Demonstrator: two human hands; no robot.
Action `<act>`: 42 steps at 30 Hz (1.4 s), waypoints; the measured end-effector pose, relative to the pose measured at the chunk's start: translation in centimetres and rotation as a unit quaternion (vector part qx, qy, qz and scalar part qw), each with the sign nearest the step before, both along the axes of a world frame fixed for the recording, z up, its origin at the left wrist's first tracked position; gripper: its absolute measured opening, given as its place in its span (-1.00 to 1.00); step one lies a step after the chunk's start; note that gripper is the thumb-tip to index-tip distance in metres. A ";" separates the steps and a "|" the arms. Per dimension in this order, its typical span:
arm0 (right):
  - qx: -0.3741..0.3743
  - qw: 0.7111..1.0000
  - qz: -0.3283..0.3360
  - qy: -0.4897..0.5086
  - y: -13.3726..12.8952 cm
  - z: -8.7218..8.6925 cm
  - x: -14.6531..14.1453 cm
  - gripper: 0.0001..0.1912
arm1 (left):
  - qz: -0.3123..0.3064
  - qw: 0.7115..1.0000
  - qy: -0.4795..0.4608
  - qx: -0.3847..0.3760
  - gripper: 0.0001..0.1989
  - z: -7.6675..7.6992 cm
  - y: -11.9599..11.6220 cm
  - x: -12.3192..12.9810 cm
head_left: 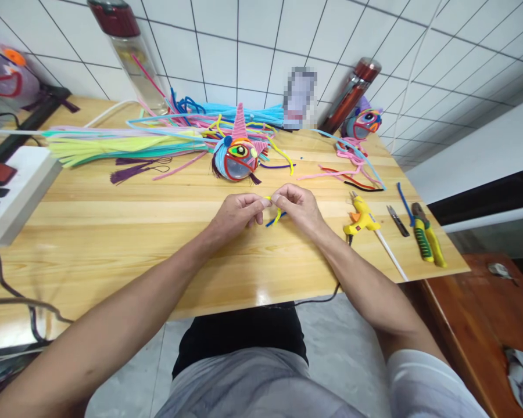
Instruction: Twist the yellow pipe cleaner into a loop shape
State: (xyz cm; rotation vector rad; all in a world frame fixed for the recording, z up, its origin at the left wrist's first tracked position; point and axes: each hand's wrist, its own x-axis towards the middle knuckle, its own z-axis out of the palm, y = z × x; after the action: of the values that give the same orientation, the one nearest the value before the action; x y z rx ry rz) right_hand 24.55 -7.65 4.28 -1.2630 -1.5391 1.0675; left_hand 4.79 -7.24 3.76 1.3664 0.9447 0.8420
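Note:
Near the middle of the wooden table [126, 215], my left hand [242, 213] and my right hand [298, 206] meet, thumbs against fingers. Both pinch a short yellow pipe cleaner [278, 216], whose loose end hangs down between them. A blue pipe cleaner [271, 223] lies just under it, partly behind the right hand. Just beyond the hands stands a decorated clear ball [239, 166] with a pink horn, a green and yellow eye, and blue and red trim.
Pipe cleaner bundles [131, 145] lie behind. A glue gun [362, 217], snips [397, 220] and pliers [425, 235] lie right. A power strip [24, 191] sits left. Bottles [135, 64] and a second decorated ball [361, 123] stand at the back.

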 end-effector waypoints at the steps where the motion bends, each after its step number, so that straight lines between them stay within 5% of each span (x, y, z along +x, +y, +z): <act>1: 0.004 1.000 -0.008 -0.007 0.0 -0.1 0.1 -0.64 | -0.005 1.000 0.000 0.003 -0.62 0.1 -0.1 0.0; 6: 0.004 0.999 -0.039 -0.010 0.1 0.0 0.3 -0.68 | -0.002 1.000 -0.020 0.004 -0.65 0.2 -0.2 0.1; 17: -0.002 1.000 0.006 0.000 -0.1 0.0 0.0 -0.69 | -0.013 0.999 0.000 0.044 -0.63 0.1 -0.1 0.0; 29: 0.000 1.000 0.004 0.015 -0.1 0.2 0.2 -0.74 | 0.071 0.997 -0.008 0.027 -0.70 0.2 0.2 -0.3; 42: 0.012 0.998 -0.053 0.009 0.1 0.4 0.2 -0.89 | 0.024 0.999 -0.027 0.000 -0.74 0.3 0.2 -0.3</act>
State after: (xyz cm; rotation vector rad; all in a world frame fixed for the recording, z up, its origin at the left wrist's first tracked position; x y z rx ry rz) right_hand 24.73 -7.59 4.65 -1.3002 -1.4520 0.9867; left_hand 4.49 -7.08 4.02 1.3189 0.9394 0.9113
